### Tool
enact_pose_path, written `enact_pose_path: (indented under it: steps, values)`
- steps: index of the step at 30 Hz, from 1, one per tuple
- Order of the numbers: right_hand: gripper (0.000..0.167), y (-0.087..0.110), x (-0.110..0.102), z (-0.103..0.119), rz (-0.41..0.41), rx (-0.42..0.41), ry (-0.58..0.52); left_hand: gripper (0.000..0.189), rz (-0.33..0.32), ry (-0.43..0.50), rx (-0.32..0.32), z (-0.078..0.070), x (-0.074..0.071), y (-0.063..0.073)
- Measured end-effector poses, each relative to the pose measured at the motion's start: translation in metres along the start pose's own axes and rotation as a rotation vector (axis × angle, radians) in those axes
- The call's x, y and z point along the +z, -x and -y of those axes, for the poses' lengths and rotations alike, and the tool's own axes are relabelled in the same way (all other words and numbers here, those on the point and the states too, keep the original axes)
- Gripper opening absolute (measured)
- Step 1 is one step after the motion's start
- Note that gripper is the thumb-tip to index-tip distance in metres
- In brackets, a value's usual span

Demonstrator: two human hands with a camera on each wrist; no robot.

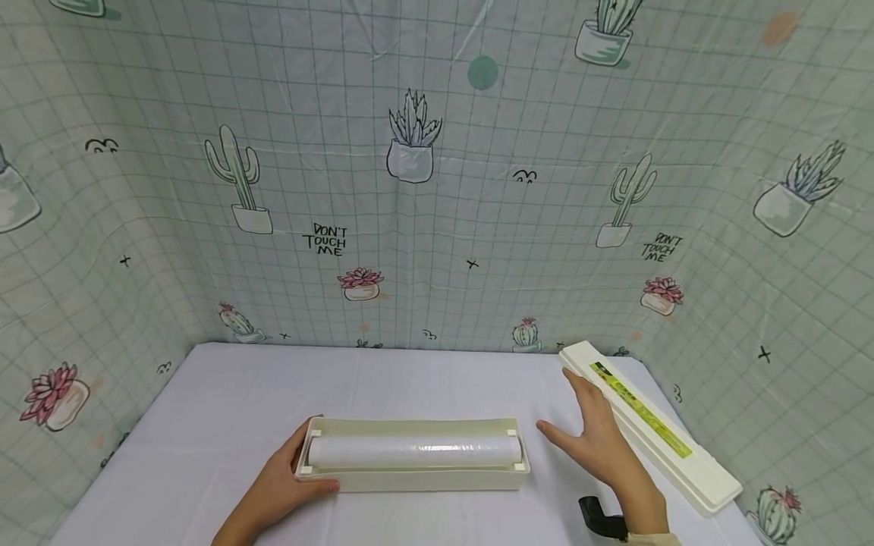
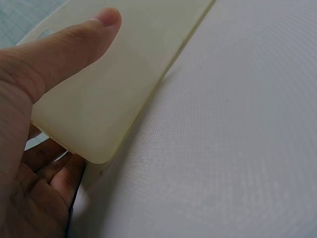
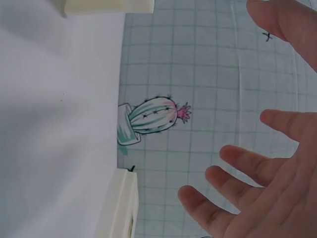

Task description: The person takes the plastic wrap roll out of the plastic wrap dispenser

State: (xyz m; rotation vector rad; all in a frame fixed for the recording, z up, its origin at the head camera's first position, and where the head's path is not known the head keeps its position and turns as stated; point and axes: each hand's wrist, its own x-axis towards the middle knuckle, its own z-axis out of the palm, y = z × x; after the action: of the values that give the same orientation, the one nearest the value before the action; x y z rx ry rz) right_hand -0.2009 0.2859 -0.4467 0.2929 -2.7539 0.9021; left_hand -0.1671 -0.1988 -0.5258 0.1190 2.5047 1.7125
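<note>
A long cream cling film box, its top uncovered, stands on the table with a roll of clear cling film lying inside. My left hand grips the box's left end, thumb along the front wall and fingers around the back. In the left wrist view the thumb presses flat on the box's smooth wall. My right hand, fingers spread and holding nothing, hovers between the box and the long cream lid. That lid carries a yellow-green label and lies slanted at the right.
White cloth covers the table. A grid-patterned curtain printed with cacti hangs around the back and both sides. A black wrist mount sits at my right wrist.
</note>
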Motion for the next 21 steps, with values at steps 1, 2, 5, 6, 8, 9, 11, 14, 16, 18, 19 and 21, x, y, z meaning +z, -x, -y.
enact_pose_path:
  steps: [1,2,5,6,8,9,11,14,16,18,19,21]
  values:
    - [0.096,0.0,0.001,0.001,0.001,-0.004,-0.001,0.113,-0.001,-0.003,0.0,0.0,0.0,0.0]
    - [0.096,0.0,0.001,0.001,0.003,-0.006,-0.001,0.114,-0.002,-0.006,0.0,0.001,0.0,0.0]
    - [0.095,0.0,0.004,0.003,0.006,-0.018,-0.011,0.114,-0.001,-0.008,-0.004,0.002,0.0,0.0]
    - [0.095,0.0,0.005,0.004,0.009,-0.02,-0.015,0.114,0.0,-0.009,-0.006,0.002,0.0,0.0]
    - [0.095,0.0,0.007,0.005,0.019,-0.024,-0.026,0.114,0.001,-0.008,-0.009,0.002,-0.001,0.001]
    - [0.095,0.0,0.009,0.006,0.027,-0.026,-0.029,0.114,-0.001,-0.008,-0.009,0.002,-0.001,0.001]
    - [0.094,0.001,0.012,0.008,0.041,-0.028,-0.032,0.114,-0.003,-0.007,-0.009,0.002,-0.001,0.001]
    - [0.093,0.001,0.018,0.012,0.059,-0.039,-0.03,0.113,-0.002,-0.001,-0.005,0.002,-0.001,0.0]
    - [0.093,0.002,0.022,0.016,0.072,-0.047,-0.03,0.113,0.001,0.0,-0.002,0.003,-0.001,0.0]
    - [0.092,0.002,0.025,0.019,0.089,-0.057,-0.034,0.112,0.003,0.0,-0.001,0.003,-0.001,0.0]
    - [0.092,0.002,0.027,0.021,0.099,-0.06,-0.037,0.112,0.003,-0.001,0.0,0.003,-0.001,0.0]
    - [0.091,0.002,0.031,0.024,0.117,-0.066,-0.035,0.112,0.004,-0.003,0.003,0.003,-0.001,0.0]
